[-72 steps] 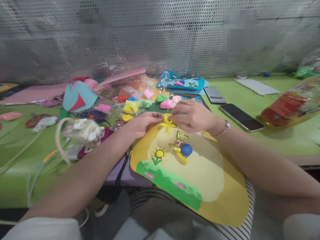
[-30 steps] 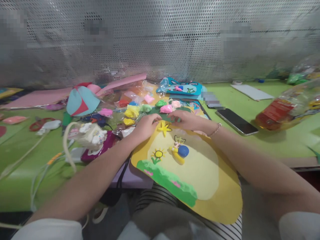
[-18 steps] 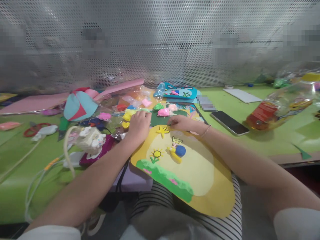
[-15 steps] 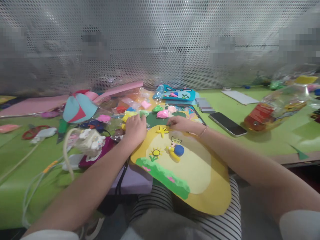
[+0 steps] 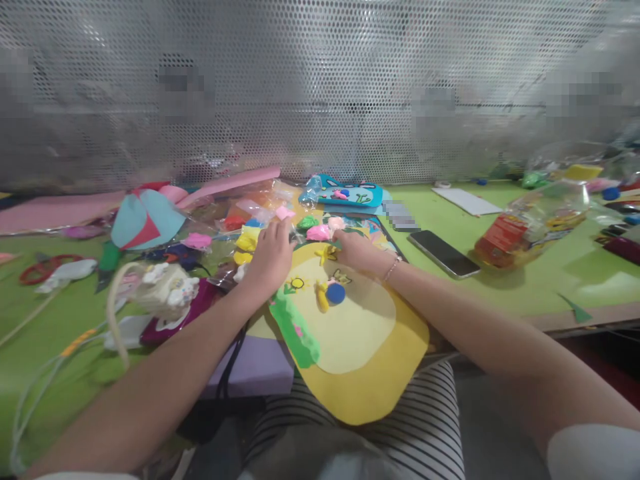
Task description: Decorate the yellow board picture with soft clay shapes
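A yellow rounded paper board [image 5: 360, 393], with a paler cream panel, tilts from the table's front edge over my lap. On it are a yellow star [image 5: 325, 253], a small sun [image 5: 297, 283], a blue-and-yellow clay figure [image 5: 334, 295] and a green clay strip [image 5: 295, 333] with pink bits. My right hand [image 5: 361, 253] is closed at the board's upper right edge, beside the star. At the upper left edge, my left hand [image 5: 273, 257] has its fingers bent down, close to yellow clay [image 5: 246, 241]; its fingertips are hidden. Green clay [image 5: 307, 223] and pink clay [image 5: 319, 233] lie just beyond.
A black phone [image 5: 444, 253] and a tilted bottle [image 5: 525, 227] of amber liquid are to the right. Behind my hands lies a blue decorated board [image 5: 350, 193]. Leftward are a power adapter [image 5: 167, 293] with cables, red scissors [image 5: 47, 268] and a light-blue paper shape [image 5: 147, 220].
The yellow board has turned clockwise, its lower end swinging left, and the green strip now stands steeper. Both hands remain near its upper edge. The whole view has shifted slightly.
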Motion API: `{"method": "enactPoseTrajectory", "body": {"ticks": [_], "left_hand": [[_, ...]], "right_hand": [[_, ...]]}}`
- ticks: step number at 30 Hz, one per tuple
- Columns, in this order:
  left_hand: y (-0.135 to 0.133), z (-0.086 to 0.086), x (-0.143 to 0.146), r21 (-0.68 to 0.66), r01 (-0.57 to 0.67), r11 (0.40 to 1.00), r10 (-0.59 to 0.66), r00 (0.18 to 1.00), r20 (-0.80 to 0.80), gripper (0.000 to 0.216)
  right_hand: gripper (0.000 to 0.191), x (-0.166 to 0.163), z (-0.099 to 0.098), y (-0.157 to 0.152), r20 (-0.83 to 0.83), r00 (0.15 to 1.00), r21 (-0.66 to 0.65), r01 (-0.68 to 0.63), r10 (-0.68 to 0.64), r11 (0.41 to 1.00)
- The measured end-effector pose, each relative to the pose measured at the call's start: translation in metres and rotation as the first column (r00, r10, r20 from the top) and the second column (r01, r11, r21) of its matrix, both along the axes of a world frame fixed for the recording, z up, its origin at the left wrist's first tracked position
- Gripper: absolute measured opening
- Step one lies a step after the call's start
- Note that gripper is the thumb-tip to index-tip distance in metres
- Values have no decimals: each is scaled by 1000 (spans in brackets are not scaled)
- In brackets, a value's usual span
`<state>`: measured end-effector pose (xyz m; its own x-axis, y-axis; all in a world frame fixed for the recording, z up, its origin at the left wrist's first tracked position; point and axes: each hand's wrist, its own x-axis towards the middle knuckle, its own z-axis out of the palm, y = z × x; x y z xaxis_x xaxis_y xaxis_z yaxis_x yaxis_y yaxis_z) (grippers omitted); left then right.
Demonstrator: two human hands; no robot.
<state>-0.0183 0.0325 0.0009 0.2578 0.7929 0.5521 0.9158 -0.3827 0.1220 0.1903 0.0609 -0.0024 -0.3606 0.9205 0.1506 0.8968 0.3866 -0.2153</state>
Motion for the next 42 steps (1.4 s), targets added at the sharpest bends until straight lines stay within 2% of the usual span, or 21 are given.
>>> {"method": "enactPoseTrajectory", "body": {"ticks": [3, 5, 6, 8, 11, 13, 18, 23, 27, 31, 35, 39, 42], "left_hand": [[-1, 2, 2, -28, 117, 993, -110, 977, 185, 47], [-2, 1, 2, -51, 196, 979, -181, 960, 215, 45], [-2, 0, 3, -63, 229, 972, -210, 953, 218, 44], [-4, -1, 4, -94, 272, 958, -245, 941, 233, 41], [-7, -2, 7, -157, 322, 934, -275, 925, 264, 43], [-10, -1, 9, -200, 350, 915, -290, 916, 276, 46], [-15, 0, 9, -303, 408, 861, -323, 899, 295, 50], [-16, 0, 9, -323, 429, 844, -338, 892, 300, 48], [-21, 7, 12, -354, 449, 821, -344, 883, 320, 46], [-23, 9, 12, -355, 470, 808, -376, 875, 305, 45], [-20, 4, 10, -331, 497, 802, -428, 865, 261, 44], [-19, 2, 10, -325, 496, 806, -434, 867, 245, 42], [-20, 4, 12, -327, 503, 800, -446, 863, 237, 39]], "right_hand": [[27, -2, 0, -1, 17, 1000, 51, 6, -7, 999], [21, -3, 0, -2, -32, 999, 175, -33, 39, 984], [20, -5, 0, -3, -84, 991, 273, -78, 104, 959], [20, -8, 0, -5, -199, 913, 424, -248, 357, 871], [17, -11, -1, -10, -245, 772, 478, -430, 586, 766], [15, -11, -2, -11, -272, 719, 477, -477, 640, 738], [9, -6, -1, -14, -375, 679, 442, -468, 631, 765], [14, -5, 4, -21, -272, 700, 503, -482, 660, 718], [17, -4, 8, -27, -165, 680, 531, -549, 715, 645], [21, -6, 8, -30, -129, 702, 530, -549, 700, 647], [25, -6, 6, -27, -106, 684, 518, -581, 721, 628], [24, -3, 6, -25, -125, 693, 480, -584, 710, 655], [23, -2, 7, -25, -104, 689, 466, -603, 717, 647]]}}
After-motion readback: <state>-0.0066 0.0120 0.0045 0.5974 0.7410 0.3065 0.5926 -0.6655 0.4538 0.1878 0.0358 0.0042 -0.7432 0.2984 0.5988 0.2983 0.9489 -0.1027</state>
